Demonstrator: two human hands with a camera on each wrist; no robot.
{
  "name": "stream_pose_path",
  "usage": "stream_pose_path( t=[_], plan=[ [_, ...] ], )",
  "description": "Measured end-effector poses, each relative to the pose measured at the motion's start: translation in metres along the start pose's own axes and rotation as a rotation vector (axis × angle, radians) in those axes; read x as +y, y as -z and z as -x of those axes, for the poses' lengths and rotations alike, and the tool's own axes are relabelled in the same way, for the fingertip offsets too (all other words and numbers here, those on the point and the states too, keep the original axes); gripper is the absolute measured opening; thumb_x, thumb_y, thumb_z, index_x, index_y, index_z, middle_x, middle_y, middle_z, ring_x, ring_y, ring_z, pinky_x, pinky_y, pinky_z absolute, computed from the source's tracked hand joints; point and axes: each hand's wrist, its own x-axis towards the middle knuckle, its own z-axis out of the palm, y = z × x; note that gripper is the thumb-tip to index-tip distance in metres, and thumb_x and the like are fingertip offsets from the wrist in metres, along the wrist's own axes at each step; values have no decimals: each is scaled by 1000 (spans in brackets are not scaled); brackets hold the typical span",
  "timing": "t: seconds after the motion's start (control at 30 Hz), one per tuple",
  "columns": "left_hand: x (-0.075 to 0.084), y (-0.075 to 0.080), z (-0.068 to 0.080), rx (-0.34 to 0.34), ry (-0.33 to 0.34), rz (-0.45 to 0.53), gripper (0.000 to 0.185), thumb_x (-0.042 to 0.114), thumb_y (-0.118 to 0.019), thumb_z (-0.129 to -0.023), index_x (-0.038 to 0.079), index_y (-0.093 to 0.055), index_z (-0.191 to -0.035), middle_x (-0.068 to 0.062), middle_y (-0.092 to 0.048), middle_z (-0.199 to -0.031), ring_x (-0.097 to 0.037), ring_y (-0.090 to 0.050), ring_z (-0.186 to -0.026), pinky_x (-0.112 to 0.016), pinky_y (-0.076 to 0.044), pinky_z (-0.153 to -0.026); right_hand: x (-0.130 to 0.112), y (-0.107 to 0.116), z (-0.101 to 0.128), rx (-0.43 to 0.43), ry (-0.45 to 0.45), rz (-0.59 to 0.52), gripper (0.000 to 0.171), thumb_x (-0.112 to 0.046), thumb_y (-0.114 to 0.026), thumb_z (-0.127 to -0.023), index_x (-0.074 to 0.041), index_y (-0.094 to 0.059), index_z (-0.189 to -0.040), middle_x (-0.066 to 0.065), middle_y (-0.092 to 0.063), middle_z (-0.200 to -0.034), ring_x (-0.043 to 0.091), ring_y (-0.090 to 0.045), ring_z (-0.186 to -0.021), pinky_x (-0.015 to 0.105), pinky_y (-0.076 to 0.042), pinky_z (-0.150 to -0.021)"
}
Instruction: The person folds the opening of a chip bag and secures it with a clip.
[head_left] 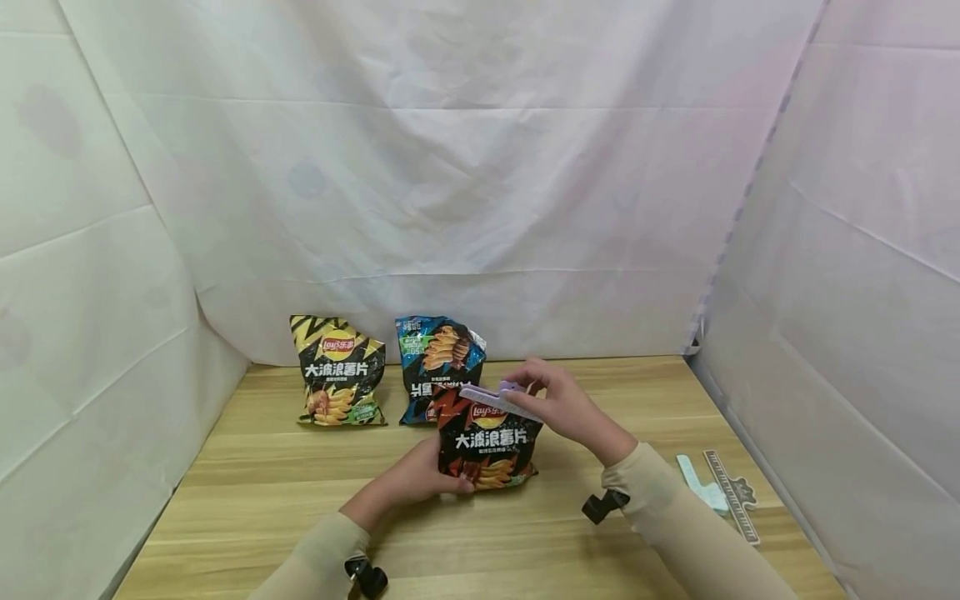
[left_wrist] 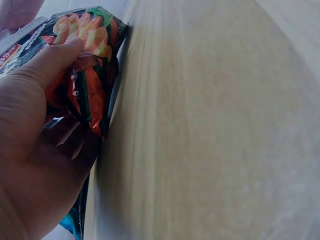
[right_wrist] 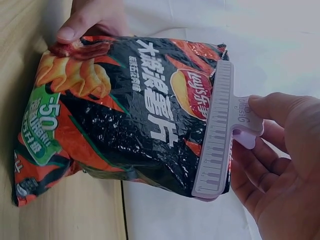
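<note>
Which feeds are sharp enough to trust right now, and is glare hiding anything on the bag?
Head view: even, soft light, sharp, edges bowed by the wide lens. Left wrist view: left hand and table smeared and soft. Right wrist view: crisp; glints speckle the red chip bag, print still legible; clip clear, right hand slightly soft.

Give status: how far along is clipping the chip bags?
Done: none clearly; yellow bag and blue bag stand unclipped. In hand: left hand grips the red bag, right hand holds the clip across its top. Left: two bags; spare clips lie on the table.
</note>
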Motion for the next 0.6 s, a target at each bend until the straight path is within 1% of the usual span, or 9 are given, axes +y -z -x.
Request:
stream_pose_path(
  t=[0.07, 0.17, 0.27, 0.4, 0.6],
  plan=[
    [-1, 0, 0, 5, -4, 0, 95, 25, -97, -89, 25, -42, -167, 3, -65, -151, -20, -61, -139, -51, -40, -123, -1, 1, 0, -6, -5, 7, 17, -17, -80, -105, -12, -81, -121, -4, -72, -109, 16, -68, -96, 38, -60, -82],
    [-1, -1, -1, 8, -13, 28, 88, 24, -96, -91, 23, -47, -164, 2, -67, -148, -21, -63, -137, -48, -45, -120, -1, 1, 1, -30, -21, 24, 14, -18, -77, -107, -13, -78, -121, -5, -73, -106, 16, -68, -93, 36, -60, -78],
    [-1, -2, -1, 21, 5, 43, 78, 23, -93, -93, 20, -53, -160, 1, -70, -144, -20, -66, -133, -45, -49, -116, -2, 1, 2, -62, -33, 44, 13, -17, -75, -109, -14, -72, -121, -6, -74, -103, 15, -67, -91, 35, -59, -77],
    [0, -3, 0, 48, 39, 32, 71, 26, -92, -95, 19, -57, -156, 2, -71, -141, -18, -67, -129, -45, -50, -114, -2, 2, 2, -84, -45, 48, 15, -15, -73, -109, -13, -69, -123, -5, -73, -103, 16, -67, -91, 36, -59, -79],
    [4, -5, -2, 42, 19, 30, 74, 26, -91, -96, 18, -54, -160, -2, -70, -145, -21, -67, -131, -47, -50, -115, 2, 5, 4, -71, -72, 24, 19, -22, -71, -111, -13, -70, -128, -4, -73, -104, 19, -67, -88, 38, -59, -72]
  ],
)
